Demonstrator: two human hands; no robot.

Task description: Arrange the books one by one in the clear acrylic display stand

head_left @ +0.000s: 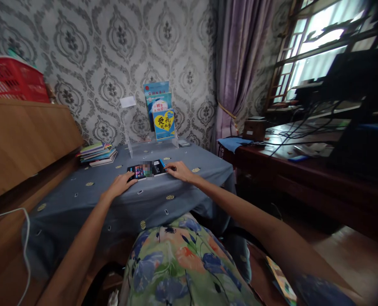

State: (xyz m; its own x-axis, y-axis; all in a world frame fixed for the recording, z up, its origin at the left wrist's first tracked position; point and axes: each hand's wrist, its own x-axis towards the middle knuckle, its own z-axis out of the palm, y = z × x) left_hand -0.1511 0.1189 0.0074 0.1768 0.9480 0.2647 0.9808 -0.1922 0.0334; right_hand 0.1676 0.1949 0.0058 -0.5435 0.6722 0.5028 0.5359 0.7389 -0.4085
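Observation:
A dark book [140, 171] with colourful pictures on its left part lies flat on the cloth-covered table [150, 187]. My left hand [122, 185] rests at the book's left side, fingers stretched out and lying on its edge. At the opposite side, my right hand [180, 171] pinches the book's right edge between thumb and finger. A blurred patch hides the middle of the cover.
Behind the book, a clear stand [129, 136] holds several upright books [164, 124]. Left of it is a stack of books [96, 154], beside a wooden cabinet [29, 140] bearing a red basket [15, 78]. A dark desk [291, 170] with cables stands right.

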